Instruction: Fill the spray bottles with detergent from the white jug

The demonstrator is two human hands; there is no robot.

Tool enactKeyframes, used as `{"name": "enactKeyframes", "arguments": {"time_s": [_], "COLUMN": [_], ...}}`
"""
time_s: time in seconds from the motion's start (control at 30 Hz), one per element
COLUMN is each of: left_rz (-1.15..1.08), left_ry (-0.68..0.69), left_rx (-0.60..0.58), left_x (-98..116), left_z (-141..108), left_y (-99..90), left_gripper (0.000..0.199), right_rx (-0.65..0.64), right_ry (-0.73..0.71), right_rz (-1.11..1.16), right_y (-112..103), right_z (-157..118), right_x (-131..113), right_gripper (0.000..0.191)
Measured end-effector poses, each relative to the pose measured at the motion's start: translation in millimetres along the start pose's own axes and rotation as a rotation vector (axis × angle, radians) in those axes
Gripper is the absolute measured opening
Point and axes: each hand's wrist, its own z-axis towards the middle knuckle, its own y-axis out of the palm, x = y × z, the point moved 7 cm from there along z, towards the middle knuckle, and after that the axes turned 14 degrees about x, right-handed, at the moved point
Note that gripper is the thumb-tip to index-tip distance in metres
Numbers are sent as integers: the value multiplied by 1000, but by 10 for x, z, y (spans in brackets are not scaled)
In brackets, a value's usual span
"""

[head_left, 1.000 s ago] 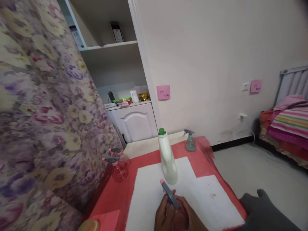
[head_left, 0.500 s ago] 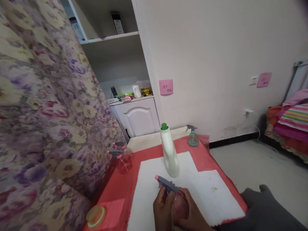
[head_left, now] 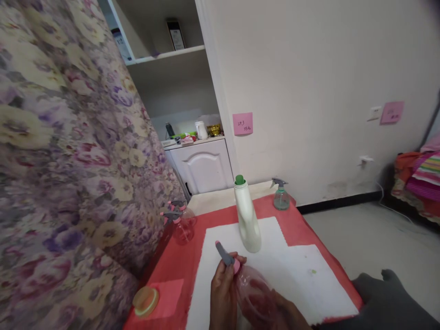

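Low over the front of the table, a clear pink spray bottle (head_left: 252, 288) is held tilted, its grey trigger head pointing up and left. My left hand (head_left: 222, 286) is closed around the neck by the pink collar, fingers pressed on the trigger head. Around the lower body of the bottle is my right hand (head_left: 288, 311), partly seen through the plastic. Just beyond stands a tall pale green detergent bottle (head_left: 248, 224), upright, with a green spout in its uncovered neck. Both hands are above a white cloth (head_left: 302, 268).
Pink-and-grey spray bottles (head_left: 183, 231) stand on the red tablecloth (head_left: 165, 270) at left. A green spray bottle (head_left: 281, 199) is at the back right. A round yellowish lid (head_left: 145, 301) lies front left, beside a floral curtain (head_left: 89, 183).
The spray bottle has tipped, so its body now lies to the right of the head. My left hand shifted slightly left; my right hand moved right and down along the body. The view swung left.
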Motion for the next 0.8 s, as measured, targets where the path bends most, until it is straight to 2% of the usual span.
{"name": "enactKeyframes", "arguments": {"time_s": [0.03,0.1,0.23,0.3,0.43,0.5,0.57,0.67,0.7,0.73,0.8], "left_rz": [6,4,-60,-85,-101,-103,-110,-152,-166,-176,-178], "left_ry": [4,18,25,32,40,39,40,36,33,31,29], "left_rx": [-1,13,80,100,93,98,112,122,121,120,114], "left_x": [-16,-41,-52,-34,-24,-49,-75,-95,-95,-92,-83], "left_z": [4,11,11,3,-6,-2,4,14,17,19,23], "left_y": [-23,-69,-119,-118,-131,-162,-193,-200,-192,-184,-168], "left_gripper": [35,34,32,30,26,25,25,26,27,27,25], "right_rx": [23,79,165,178,111,125,172,247,264,268,229], "right_ry": [3,-97,-460,-436,-86,-18,-117,-449,-520,-545,-443], "right_rz": [-3,-43,-150,-158,-147,-155,-185,-256,-261,-248,-196], "right_y": [-22,-95,-238,-282,-282,-302,-336,-367,-374,-378,-373], "right_z": [5,47,114,150,199,200,199,137,115,109,161], "right_x": [29,24,-108,-86,107,155,119,-32,-63,-74,-27], "right_gripper": [64,67,87,87,71,72,79,89,92,95,99]}}
